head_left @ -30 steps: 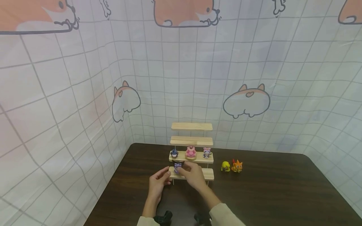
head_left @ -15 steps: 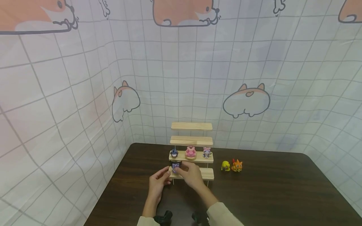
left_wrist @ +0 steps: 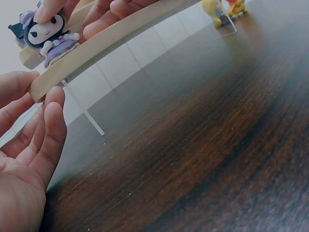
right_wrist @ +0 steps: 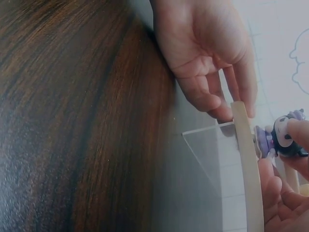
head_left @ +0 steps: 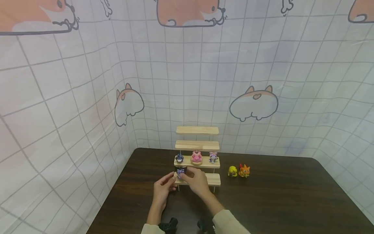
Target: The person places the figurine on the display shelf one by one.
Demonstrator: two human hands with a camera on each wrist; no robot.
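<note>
Dark brown wood-grain table (head_left: 277, 201), white gridded cloth (head_left: 187, 68) behind; my left hand (head_left: 161, 189) pinches the left end of the lowest pale wooden plank (head_left: 213, 179); my right hand (head_left: 198, 182) pinches the head of the black-and-purple plastic-looking figurine (left_wrist: 55, 48), upright at that end; judged light, stiff; head grip suitable.

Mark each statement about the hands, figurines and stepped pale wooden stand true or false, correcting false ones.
1. The stepped pale wooden stand has four boards. True.
2. The right hand holds a black-and-purple figurine. True.
3. The left hand touches nothing. False: its fingers grip the left end of the lowest board.
4. A round pink figurine stands between a dark-blue figurine and a lilac figurine. True.
5. Every figurine is on the stand. False: a yellow figurine and an orange pointed-eared figurine are on the dark brown wooden table.
</note>
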